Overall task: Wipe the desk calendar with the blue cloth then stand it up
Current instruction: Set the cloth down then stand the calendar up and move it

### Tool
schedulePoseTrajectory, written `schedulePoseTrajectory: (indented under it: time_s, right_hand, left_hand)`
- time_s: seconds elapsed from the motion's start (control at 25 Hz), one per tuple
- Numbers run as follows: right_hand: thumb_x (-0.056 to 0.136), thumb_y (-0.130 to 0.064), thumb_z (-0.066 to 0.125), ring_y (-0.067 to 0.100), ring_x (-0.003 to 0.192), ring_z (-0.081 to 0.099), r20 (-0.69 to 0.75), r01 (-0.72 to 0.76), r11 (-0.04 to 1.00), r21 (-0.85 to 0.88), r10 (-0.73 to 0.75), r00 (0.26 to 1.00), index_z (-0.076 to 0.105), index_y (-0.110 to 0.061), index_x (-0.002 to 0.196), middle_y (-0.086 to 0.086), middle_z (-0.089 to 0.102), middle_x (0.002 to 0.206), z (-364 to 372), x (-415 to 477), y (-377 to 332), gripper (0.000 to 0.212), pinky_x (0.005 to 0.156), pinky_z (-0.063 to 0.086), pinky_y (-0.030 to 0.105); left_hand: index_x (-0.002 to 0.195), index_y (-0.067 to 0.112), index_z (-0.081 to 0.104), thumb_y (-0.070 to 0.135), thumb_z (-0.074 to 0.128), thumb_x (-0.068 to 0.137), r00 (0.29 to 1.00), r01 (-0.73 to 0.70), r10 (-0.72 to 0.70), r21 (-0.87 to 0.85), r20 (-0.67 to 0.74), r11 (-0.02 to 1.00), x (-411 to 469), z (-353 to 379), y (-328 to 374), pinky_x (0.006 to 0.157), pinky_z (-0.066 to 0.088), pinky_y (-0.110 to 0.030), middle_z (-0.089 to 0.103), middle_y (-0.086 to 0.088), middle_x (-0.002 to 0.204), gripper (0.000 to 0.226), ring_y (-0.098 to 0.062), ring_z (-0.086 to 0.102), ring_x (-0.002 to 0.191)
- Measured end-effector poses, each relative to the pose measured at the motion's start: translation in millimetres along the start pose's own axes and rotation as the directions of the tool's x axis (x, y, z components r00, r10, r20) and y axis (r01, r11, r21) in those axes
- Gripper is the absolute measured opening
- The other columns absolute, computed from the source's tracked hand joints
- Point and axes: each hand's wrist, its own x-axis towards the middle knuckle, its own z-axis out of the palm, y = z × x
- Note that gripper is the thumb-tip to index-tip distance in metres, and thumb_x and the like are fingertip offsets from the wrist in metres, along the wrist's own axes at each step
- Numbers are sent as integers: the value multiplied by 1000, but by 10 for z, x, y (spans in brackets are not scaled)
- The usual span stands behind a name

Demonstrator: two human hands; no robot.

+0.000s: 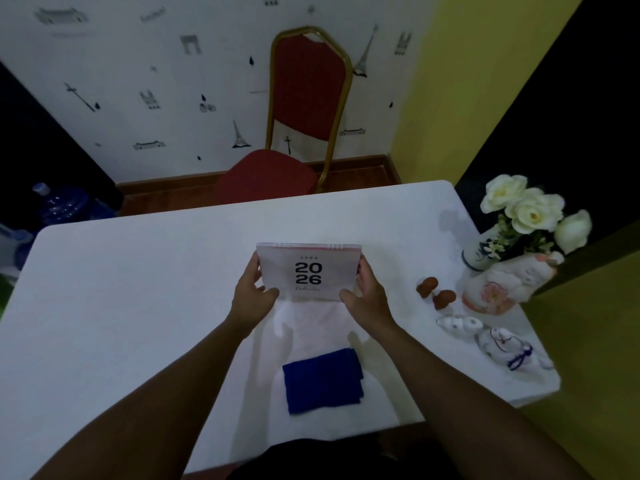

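At the middle of the white table (104, 289), the desk calendar (309, 270) stands with its spiral binding at the top and its "2026" cover facing the person. The left hand (254, 296) grips its left edge and the right hand (369, 292) grips its right edge; on each side the thumb lies across the lower front corner and the fingers wrap behind the edge. Whether the base of the calendar rests fully on the table or is held slightly clear of it cannot be determined.

The blue cloth (322, 379) lies folded flat on the table, near the person and well apart from the calendar, between the two forearms. Neither hand touches it.

Status of the task, as a judgement:
- Wiping: appears complete, since the cloth has been set down and both hands are on the calendar. The cleanliness of the cover cannot be confirmed in this dim light.
- Standing up: in hand and nearly complete. The calendar is upright or close to it, leaning slightly away from the person.
- Remaining: seat the base so the stand holds by itself, then release both hands.

At the right side of the table, a vase of white flowers (530, 209), a ceramic figurine (509, 282) and two small brown objects (436, 292) stand clear of the calendar. A red chair (304, 98) stands beyond the far edge.
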Motion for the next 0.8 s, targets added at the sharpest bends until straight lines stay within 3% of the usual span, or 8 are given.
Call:
schedulePoseTrajectory:
  time_s: [0.08, 0.2, 0.32, 0.52, 0.6, 0.72, 0.8]
  right_hand:
    - [76, -17, 60, 2, 117, 54, -23, 8, 999, 40, -7, 1000, 29, -68, 136, -22, 60, 123, -48, 1, -14, 85, 89, 54, 19]
    - [75, -17, 60, -3, 114, 55, -78, 21, 997, 79, -15, 997, 28, -76, 128, -32, 58, 119, -241, 36, -36, 86, 80, 53, 10]
    - [74, -14, 60, 5, 120, 57, -151, 8, 991, 136, 12, 988, 34, -69, 135, -32, 59, 121, -540, 132, -60, 86, 93, 58, 30]
    - [67, -22, 58, 16, 125, 59, -331, -36, 985, 167, 90, 939, 38, -59, 137, -18, 65, 129, -1136, 382, 25, 82, 105, 50, 54]
    - [67, -17, 57, 13, 119, 62, -383, -29, 976, 216, 112, 917, 42, -54, 138, -17, 67, 126, -1328, 475, 127, 81, 98, 56, 53]
    - [68, -13, 55, -1, 93, 71, -421, -50, 960, 276, 168, 891, 43, -51, 140, -27, 70, 110, -1515, 565, 269, 82, 75, 66, 44]
    - [70, -10, 55, 3, 95, 71, -440, -55, 953, 298, 188, 878, 43, -48, 140, -26, 71, 108, -1577, 581, 349, 81, 70, 65, 35]
  left_hand:
    - [151, 43, 31, 10, 77, 83, 1000, 9, -9, -1, 7, 1000, 68, 70, 75, 98, 51, -52, 50, 8, 147, 88, -16, 47, 129]
    - [151, 40, 31, 3, 75, 82, 999, -7, 8, -19, 53, 1000, 243, 238, 257, 97, 51, -52, 51, 10, 143, 91, -19, 46, 130]
    - [149, 41, 33, -3, 71, 81, 991, -27, 30, -24, 132, 999, 486, 533, 517, 99, 52, -54, 49, 21, 132, 90, -16, 44, 128]
    - [153, 34, 31, -11, 61, 80, 964, -77, 76, -6, 254, 997, 881, 1200, 898, 102, 50, -56, 45, 9, 145, 91, -23, 42, 135]
    - [152, 34, 30, -13, 59, 80, 953, -75, 75, -10, 293, 997, 983, 1444, 984, 101, 52, -52, 47, 16, 134, 91, -18, 43, 129]
    - [152, 33, 30, -14, 59, 78, 940, -54, 51, -2, 336, 999, 1089, 1768, 1039, 98, 54, -47, 48, 27, 122, 92, -15, 45, 124]
    - [151, 33, 31, -13, 60, 79, 935, -42, 39, 2, 351, 999, 1122, 1925, 1043, 98, 52, -48, 48, 27, 122, 91, -15, 45, 123]
